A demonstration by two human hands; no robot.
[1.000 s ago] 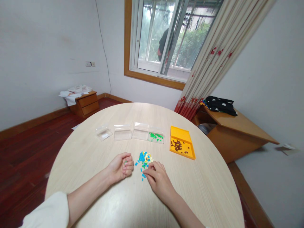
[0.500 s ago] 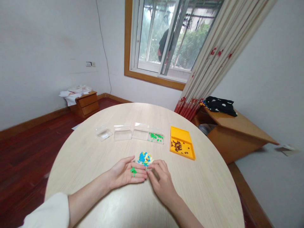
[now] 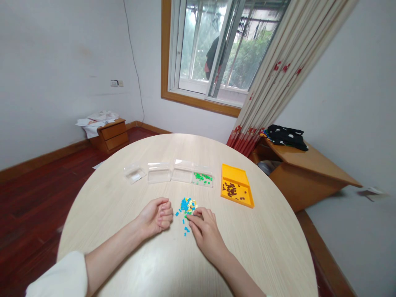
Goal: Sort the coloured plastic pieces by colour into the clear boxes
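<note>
My left hand [image 3: 160, 215] is curled into a fist, palm up, left of the pile; its fingers hide what is inside. My right hand [image 3: 206, 227] is at the pile's right edge, thumb and forefinger closed at a small green piece [image 3: 187, 216]. The pile of small pieces [image 3: 187, 204] is blue, yellow and cream. Several loose blue pieces [image 3: 186, 229] lie just in front of it, between the hands. Green pieces [image 3: 202, 178] lie in the rightmost clear box [image 3: 211, 185].
An open yellow box [image 3: 236, 170] with brown pieces [image 3: 230, 189] stands at the right of the round table [image 3: 148, 272]. More clear boxes, a left one [image 3: 134, 173], a middle one [image 3: 159, 173] and another [image 3: 182, 174], stand in a row behind the pile.
My left hand has closed over the green pieces on its palm and moved left. Blue pieces on the table now show between the hands. My right hand has shifted slightly left.
</note>
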